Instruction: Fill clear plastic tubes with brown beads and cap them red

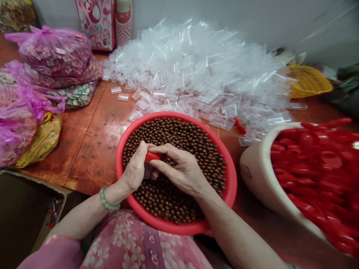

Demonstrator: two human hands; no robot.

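Over a red basin (232, 175) of glossy brown balls (179, 130), both my hands meet around a small clear plastic tube (147, 172) with a red cap (153, 156) at its top. My left hand (136, 164) is closed around the tube, its thumb up beside the cap. The thumb and fingers of my right hand (179, 166) pinch the red cap. Most of the tube is hidden by my hands, so I cannot tell what is inside it.
A large heap of clear tubes (196, 67) lies behind the basin. On the right stands a white bucket (258, 168) of red plastic parts (316, 168). Pink bags (61, 56) of small packets sit left, above an open cardboard box (25, 209). A yellow basket (311, 81) is back right.
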